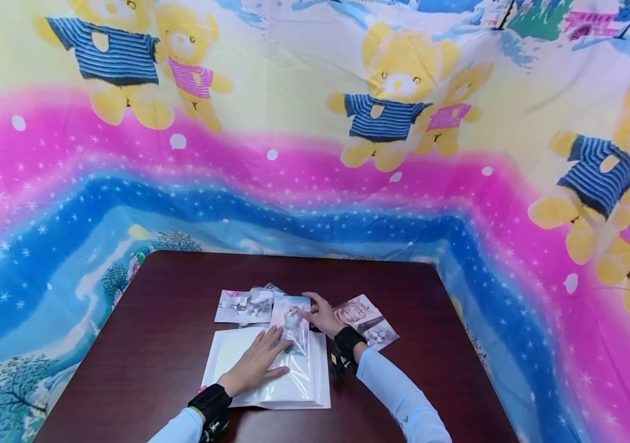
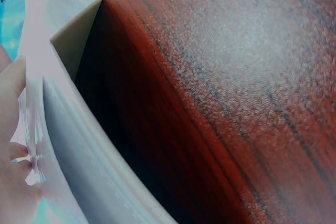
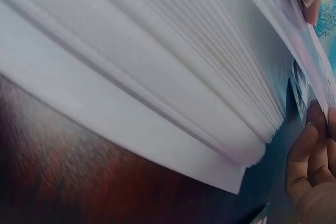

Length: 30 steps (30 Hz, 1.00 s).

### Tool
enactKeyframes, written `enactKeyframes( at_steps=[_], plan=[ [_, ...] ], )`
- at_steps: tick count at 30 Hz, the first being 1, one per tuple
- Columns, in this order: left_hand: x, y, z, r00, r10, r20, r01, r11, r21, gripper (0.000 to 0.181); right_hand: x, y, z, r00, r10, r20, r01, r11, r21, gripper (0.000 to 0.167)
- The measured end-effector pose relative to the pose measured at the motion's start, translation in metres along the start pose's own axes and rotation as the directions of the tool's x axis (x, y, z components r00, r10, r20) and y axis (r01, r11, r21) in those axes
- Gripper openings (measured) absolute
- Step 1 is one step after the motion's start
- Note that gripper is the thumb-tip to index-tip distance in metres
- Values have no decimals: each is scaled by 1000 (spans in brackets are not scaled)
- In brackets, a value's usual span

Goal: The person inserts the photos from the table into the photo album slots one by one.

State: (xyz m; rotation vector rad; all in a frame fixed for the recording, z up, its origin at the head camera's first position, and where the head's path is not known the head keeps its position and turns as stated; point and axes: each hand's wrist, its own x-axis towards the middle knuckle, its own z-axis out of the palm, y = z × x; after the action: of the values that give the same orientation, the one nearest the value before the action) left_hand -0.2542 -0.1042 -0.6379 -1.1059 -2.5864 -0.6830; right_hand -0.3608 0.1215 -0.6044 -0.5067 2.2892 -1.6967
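Probably light, thin stock: the glossy, pastel kitten photo print (image 1: pixel 287 309) overlaps the far edge of the white, clear-pocketed photo album (image 1: pixel 233 351), near its far right corner, on the dark red-brown wooden table (image 1: pixel 149 363). Right hand (image 1: pixel 323 317) pinches the print's right side; left hand (image 1: pixel 256 362) spread, fingertips over its near end. Likely bendy, slick, easily creased; best held by opposite side edges.
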Motion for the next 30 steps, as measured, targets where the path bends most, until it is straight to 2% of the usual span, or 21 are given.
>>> enactKeyframes(
  at_steps=[4, 10, 13, 16, 18, 25, 30],
  plan=[
    [0, -2, 2, 1000, 4, -6, -4, 1000, 23, 56, -6, -17, -2, 999, -37, 21, 37, 999, -11, 48],
    [1, 2, -1, 1000, -11, 13, 11, 1000, 17, 55, -13, -29, -2, 998, 9, 66, -9, 1000, -4, 46],
    [1, 4, -2, 1000, -9, -1, 9, 1000, 11, 51, -14, -32, 0, 1000, -2, 21, 3, 1000, -14, 42],
    [1, 5, -1, 999, 19, -35, -18, 999, 31, 46, -14, -35, 2, 999, -32, -38, 30, 999, -45, 37],
    [0, 7, 0, 998, 36, -55, -34, 999, 41, 43, -15, -35, 2, 998, -43, -46, 40, 997, -60, 35],
    [-4, 10, 3, 995, 46, -89, -38, 996, 86, 33, -19, -31, 1, 997, -26, 79, 32, 997, -75, 34],
    [-13, 17, 0, 991, 71, -114, -60, 993, 100, 32, -21, -31, 1, 997, -37, 66, 40, 998, -47, 32]
  ],
)
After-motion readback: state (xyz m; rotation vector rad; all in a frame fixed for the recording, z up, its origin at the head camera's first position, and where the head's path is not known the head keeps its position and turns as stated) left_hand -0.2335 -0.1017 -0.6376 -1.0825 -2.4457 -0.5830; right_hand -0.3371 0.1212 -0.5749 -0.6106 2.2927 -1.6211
